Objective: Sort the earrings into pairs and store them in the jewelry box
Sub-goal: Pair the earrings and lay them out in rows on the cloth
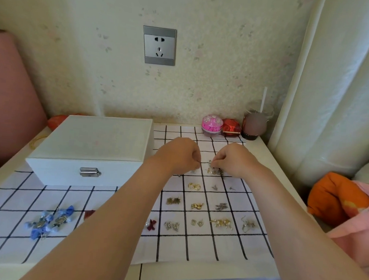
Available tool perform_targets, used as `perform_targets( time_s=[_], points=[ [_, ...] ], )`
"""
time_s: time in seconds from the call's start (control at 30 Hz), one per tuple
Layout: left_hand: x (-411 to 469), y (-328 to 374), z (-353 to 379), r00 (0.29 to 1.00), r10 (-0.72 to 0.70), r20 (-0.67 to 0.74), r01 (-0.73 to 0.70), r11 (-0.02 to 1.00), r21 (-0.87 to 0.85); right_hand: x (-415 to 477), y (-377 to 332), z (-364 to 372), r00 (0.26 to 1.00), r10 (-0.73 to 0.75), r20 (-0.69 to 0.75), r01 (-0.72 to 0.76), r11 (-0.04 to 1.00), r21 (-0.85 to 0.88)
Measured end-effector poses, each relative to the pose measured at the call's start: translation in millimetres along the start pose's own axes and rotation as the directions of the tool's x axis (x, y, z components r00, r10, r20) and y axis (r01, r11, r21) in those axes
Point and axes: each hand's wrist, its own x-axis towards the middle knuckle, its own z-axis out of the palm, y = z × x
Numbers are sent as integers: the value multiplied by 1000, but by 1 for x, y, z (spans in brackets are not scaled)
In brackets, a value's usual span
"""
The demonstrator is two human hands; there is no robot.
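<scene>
White table (256, 146) set against floral wallpaper, with grey wall socket (159, 45) above centre. Mostly covered by white cloth (173, 246) with black grid.

Jewelry box (89, 143), white, at rear left on cloth, lid down, metal latch (89, 172) facing viewer.

At rear right against wall: pink domed container (212, 124), red container (231, 127) just beside it, then cup with straw (255, 122). Pale curtain (332, 83) along right edge, orange cushion (334, 197) below it. Pink roll (10, 98) at far left.

Loose earrings (216, 171) heaped mid-cloth, right of box. Sorted pairs laid out in grid squares nearer viewer, among them gold hoops (194, 186). Blue bow earrings (49, 220) well apart at left front.

Left hand (178, 155) and right hand (234, 159) near each other, not touching, at the heap, fingers curled. Right fingertips pinching a piece at top of heap. Left hand's hold: cannot tell, anything at the fingertips too small to make out.
</scene>
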Motion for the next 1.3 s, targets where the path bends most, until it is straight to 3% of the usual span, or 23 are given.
perform_targets(
  time_s=[0.17,0.33,0.6,0.73,0.87,1.0,1.07,1.13,1.23,1.3],
  points=[
    [5,1,12,1000,18,5,-18,985,169,3,6,0,1000,-11,-12,12,1000,11],
    [9,0,16,1000,9,-1,-8,989,147,-2,19,-15,997,-14,-73,26,985,171],
    [18,10,8,996,-7,-94,-10,984,-177,-14,51,-24,997,64,-38,-53,971,232],
    [21,29,12,990,8,-139,-57,934,-353,-22,47,-29,985,11,-170,43,949,311],
    [23,46,16,984,-15,-176,-85,831,-549,-33,28,-40,997,2,-77,45,800,598],
    [21,51,15,982,-46,-183,-94,719,-689,-33,21,-40,998,34,-43,9,674,739],
    [22,47,13,980,-57,-189,-93,711,-697,-30,21,-39,997,68,-30,-20,638,770],
    [23,40,12,975,-91,-204,-65,758,-649,-24,24,-32,993,81,-85,-1,732,682],
    [23,30,8,972,-113,-204,-24,822,-570,-16,30,-19,981,32,-191,21,963,268],
    [20,23,4,981,-106,-163,-3,830,-558,-16,29,-14,988,20,-153,-3,994,109]
  ],
)
